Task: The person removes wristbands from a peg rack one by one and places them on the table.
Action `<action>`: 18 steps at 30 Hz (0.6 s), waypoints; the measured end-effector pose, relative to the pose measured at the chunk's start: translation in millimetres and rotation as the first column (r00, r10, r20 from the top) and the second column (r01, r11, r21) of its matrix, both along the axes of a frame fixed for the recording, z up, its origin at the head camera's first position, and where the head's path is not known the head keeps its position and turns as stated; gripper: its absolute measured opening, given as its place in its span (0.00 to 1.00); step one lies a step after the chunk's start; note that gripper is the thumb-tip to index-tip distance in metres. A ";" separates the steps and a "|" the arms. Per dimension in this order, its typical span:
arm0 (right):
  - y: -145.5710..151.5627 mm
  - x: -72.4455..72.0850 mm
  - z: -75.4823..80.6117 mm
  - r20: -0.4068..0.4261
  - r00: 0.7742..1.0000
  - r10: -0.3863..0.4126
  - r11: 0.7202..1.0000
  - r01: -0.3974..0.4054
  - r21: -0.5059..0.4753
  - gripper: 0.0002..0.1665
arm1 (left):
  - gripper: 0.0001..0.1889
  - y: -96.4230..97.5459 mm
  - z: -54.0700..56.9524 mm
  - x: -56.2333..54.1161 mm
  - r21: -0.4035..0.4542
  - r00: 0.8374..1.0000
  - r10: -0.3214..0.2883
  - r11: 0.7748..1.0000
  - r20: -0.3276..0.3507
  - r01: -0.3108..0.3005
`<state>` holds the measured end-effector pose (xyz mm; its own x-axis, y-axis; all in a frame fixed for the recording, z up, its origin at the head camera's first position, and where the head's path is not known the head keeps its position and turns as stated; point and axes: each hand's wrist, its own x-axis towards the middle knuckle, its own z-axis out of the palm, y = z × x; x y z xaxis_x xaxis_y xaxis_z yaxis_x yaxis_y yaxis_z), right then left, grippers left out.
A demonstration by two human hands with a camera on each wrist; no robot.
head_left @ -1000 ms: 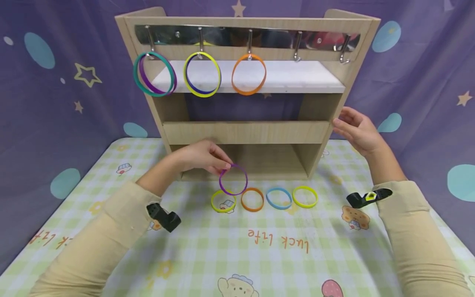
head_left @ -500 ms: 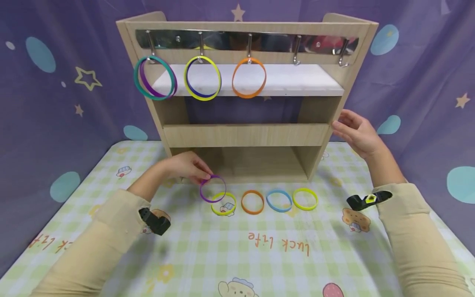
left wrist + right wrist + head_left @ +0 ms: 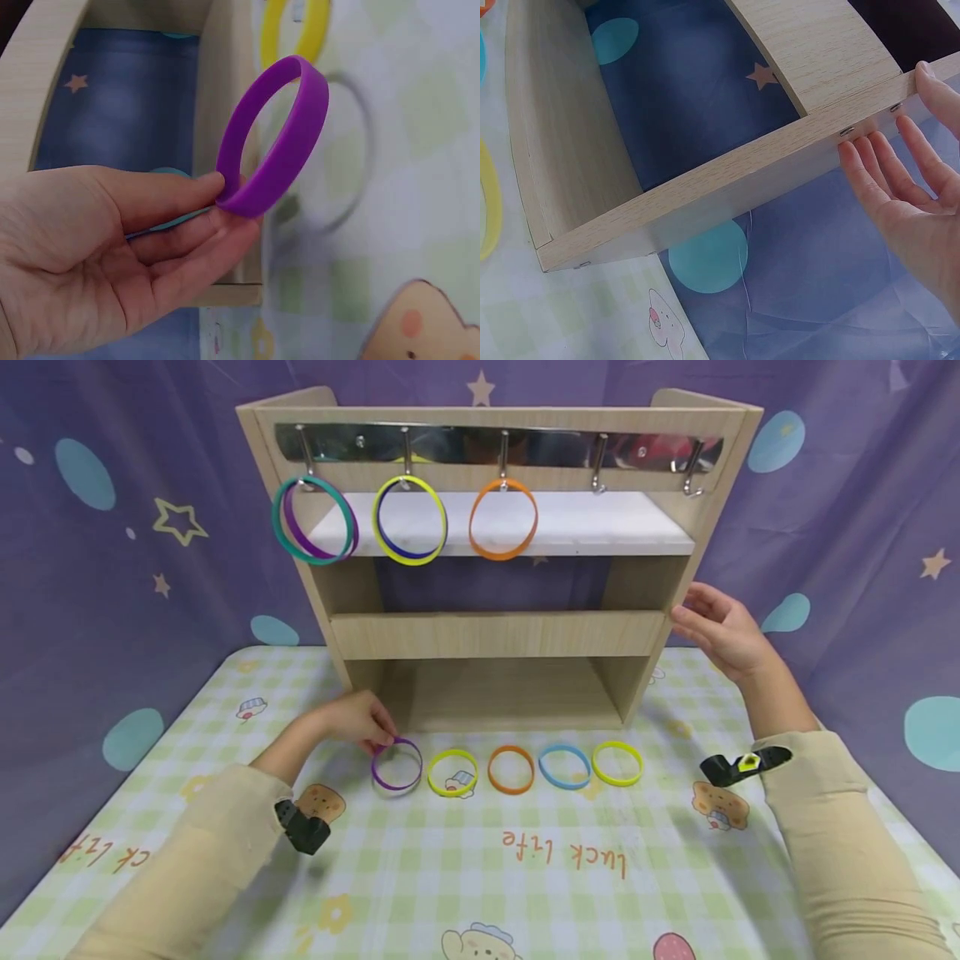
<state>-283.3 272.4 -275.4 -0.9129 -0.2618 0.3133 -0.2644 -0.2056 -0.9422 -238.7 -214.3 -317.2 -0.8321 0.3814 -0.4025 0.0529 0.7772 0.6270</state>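
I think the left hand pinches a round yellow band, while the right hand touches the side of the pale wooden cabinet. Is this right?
The colour is wrong: the left hand pinches a round purple band, as the left wrist view shows. The right hand touches the side of the pale wooden cabinet.

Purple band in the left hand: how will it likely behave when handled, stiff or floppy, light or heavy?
The purple band likely weighs little, since the left hand pinches just one part of it. It seems springy rather than floppy, as it holds an open loop beyond the grip. Its thin wall suggests it would flex if squeezed.
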 end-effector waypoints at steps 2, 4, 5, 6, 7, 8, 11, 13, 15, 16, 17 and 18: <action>-0.1 -0.2 0.0 0.003 1.000 -0.002 1.000 0.002 -0.001 0.16 | 0.11 -2.5 -3.5 1.7 -0.027 1.000 -0.004 1.000 -0.013 0.004; -0.1 -0.3 -0.1 0.005 1.000 -0.002 1.000 0.002 -0.002 0.16 | 0.10 -4.7 -7.5 3.0 -0.047 1.000 -0.004 0.999 -0.029 0.002; 0.0 -0.3 -0.2 0.005 1.000 -0.001 1.000 0.001 -0.003 0.16 | 0.10 -5.6 -9.4 3.9 -0.052 0.999 -0.003 0.999 -0.036 0.001; 0.0 -0.4 -0.4 0.005 1.000 -0.001 1.000 0.001 -0.004 0.16 | 0.10 -6.5 -11.3 4.6 -0.057 0.999 -0.003 0.998 -0.045 0.001; 0.1 -0.4 -0.5 0.005 1.000 0.000 1.000 0.000 -0.006 0.16 | 0.09 -7.3 -13.3 5.4 -0.058 0.998 -0.003 0.998 -0.055 -0.001; 0.2 -0.5 -0.7 0.004 1.000 0.001 1.000 -0.001 -0.006 0.16 | 0.09 -8.2 -14.9 5.9 -0.063 0.998 -0.006 0.998 -0.070 0.002; 0.4 -0.8 -1.0 0.003 1.000 0.002 1.000 -0.002 -0.005 0.16 | 0.10 -10.1 -17.9 7.7 -0.075 0.993 -0.020 0.997 -0.115 0.012; 0.4 -1.0 -1.2 0.004 1.000 0.001 1.000 -0.001 -0.004 0.17 | 0.11 -11.5 -18.4 8.9 -0.080 0.990 -0.028 0.997 -0.140 0.017; 0.3 -1.1 -1.2 0.004 1.000 -0.002 1.000 0.002 0.000 0.17 | 0.13 -12.4 -17.9 9.8 -0.079 0.987 -0.031 0.997 -0.161 0.018; 0.3 -1.1 -1.2 0.005 1.000 -0.002 1.000 0.002 0.000 0.17 | 0.14 -12.7 -17.6 10.1 -0.075 0.985 -0.029 0.997 -0.169 0.017; 0.2 -1.2 -1.1 0.005 1.000 -0.002 1.000 0.002 -0.001 0.17 | 0.14 -12.8 -17.0 10.3 -0.073 0.982 -0.034 0.997 -0.188 0.021; 0.2 -1.3 -1.1 0.005 1.000 -0.002 1.000 0.002 0.000 0.17 | 0.15 -12.8 -16.4 10.4 -0.072 0.977 -0.038 0.997 -0.209 0.023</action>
